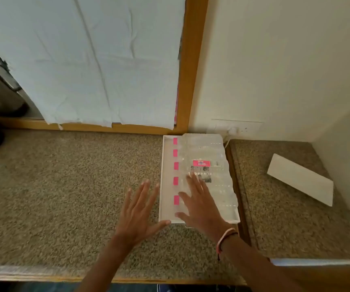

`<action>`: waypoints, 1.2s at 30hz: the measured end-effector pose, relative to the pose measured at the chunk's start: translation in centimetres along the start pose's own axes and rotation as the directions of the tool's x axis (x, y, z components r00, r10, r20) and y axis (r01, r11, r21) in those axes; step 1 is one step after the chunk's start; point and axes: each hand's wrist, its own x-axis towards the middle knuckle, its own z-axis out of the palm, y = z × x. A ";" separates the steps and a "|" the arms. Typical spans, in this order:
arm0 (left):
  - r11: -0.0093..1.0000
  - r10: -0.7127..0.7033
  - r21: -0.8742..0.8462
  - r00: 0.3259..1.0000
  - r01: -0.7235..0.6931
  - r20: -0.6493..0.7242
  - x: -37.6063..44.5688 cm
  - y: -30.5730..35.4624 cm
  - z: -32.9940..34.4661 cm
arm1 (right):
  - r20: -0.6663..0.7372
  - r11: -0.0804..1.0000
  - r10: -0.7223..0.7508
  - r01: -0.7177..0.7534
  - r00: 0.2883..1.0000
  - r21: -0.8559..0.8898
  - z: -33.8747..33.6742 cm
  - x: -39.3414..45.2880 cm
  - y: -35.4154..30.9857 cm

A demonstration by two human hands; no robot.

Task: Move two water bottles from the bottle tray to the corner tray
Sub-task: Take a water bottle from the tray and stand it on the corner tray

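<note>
Both hands, left hand (137, 213) and right hand (199, 204), spread empty, reaching toward clear plastic water bottles (206, 163) in white bottle tray (163, 178) at frame centre.

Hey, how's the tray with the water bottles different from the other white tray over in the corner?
The bottle tray is full: a shrink-wrapped pack of bottles lies in it, with pink labels along its left side. The corner tray holds nothing. The bottle tray sits square to the counter edge; the corner tray lies at a slant near the right wall. The right hand is over the bottle tray; nothing is near the corner tray. Both are white and rectangular.
</note>
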 end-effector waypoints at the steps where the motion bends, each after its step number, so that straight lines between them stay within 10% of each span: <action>1: 1.000 -0.003 0.000 0.999 0.003 0.054 -0.2 -0.3 0.7 | -0.002 0.999 -0.007 0.007 1.000 -0.045 1.0 0.1 -0.5; 8: 0.999 0.046 -0.004 0.992 -0.046 0.115 -0.2 -0.7 3.8 | -0.156 0.991 0.010 -0.030 0.988 -0.128 -0.5 1.2 -2.5; 13: 0.998 0.040 -0.046 0.994 -0.036 0.100 -0.1 -0.8 4.8 | -0.388 0.976 0.136 -0.055 0.912 0.212 -4.7 -1.6 -1.2; 21: 0.998 0.047 -0.035 0.998 -0.045 0.036 -0.1 -1.0 5.3 | -0.238 0.689 0.412 -0.130 0.879 0.713 -6.1 -4.6 1.6; 36: 0.999 0.036 -0.023 0.994 -0.039 -0.102 3.9 4.9 2.3 | -0.377 0.585 0.481 0.030 0.791 0.810 -9.7 -5.2 9.1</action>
